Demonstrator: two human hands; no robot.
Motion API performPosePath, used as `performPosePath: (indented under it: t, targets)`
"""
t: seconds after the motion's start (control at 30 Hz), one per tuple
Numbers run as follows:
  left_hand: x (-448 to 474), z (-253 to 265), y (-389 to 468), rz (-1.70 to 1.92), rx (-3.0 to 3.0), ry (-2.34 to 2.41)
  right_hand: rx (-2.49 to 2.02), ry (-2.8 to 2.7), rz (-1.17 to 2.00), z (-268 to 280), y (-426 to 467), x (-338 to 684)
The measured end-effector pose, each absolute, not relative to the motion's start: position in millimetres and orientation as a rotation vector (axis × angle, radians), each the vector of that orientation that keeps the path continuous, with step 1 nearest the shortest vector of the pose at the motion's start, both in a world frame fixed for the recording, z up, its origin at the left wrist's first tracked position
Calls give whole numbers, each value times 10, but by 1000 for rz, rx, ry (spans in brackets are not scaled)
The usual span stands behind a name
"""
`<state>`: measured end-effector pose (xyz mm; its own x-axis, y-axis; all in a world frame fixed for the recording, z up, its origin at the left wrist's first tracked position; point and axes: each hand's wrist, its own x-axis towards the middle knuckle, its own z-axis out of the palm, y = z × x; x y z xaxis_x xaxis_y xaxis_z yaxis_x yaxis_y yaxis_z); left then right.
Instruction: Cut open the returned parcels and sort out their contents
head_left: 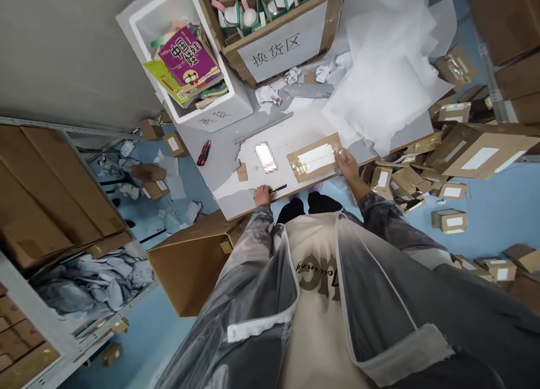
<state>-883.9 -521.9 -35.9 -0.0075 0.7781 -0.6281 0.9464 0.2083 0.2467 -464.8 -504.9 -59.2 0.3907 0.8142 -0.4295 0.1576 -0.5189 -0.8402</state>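
Note:
At the table's front edge my left hand is closed around a slim black-and-yellow utility knife, whose dark end points right. My right hand grips the right end of a flat cardboard box, with the fingers on its taped corner. The box carries a white label and clear tape, and it lies on the white tabletop sheet. Between the hands, farther back, is a blurred-out phone-sized item. A small brown cardboard piece lies left of it.
A red-and-black utility knife lies at the table's left. Behind stand a white foam box of books and a labelled carton. White foam sheets cover the right side. A large open carton and piled small boxes flank the table.

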Motion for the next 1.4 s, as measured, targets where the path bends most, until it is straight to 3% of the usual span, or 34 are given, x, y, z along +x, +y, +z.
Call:
performPosePath:
  t: [0.37,0.57,0.77,1.13,1.4]
  targets:
    - [-8831,-172,-5083,223,1243,1898,-1972,-883,1118,-527,-5068,-4652]
    - [-7868,135,-4521,372,1584,1400,-1886,-674,1132,-549,-5151,-4814]
    - [-6943,29,-4008,178,1784,1225,-1866,-628,1153,-587,-5165,-4926]
    - [-6964,44,-4279,-2,2142,1191,-1818,-766,1019,-892,-5152,-5013]
    - [-7398,395,-4510,-692,2541,1184,-1983,-690,896,-1007,-5095,-5156]
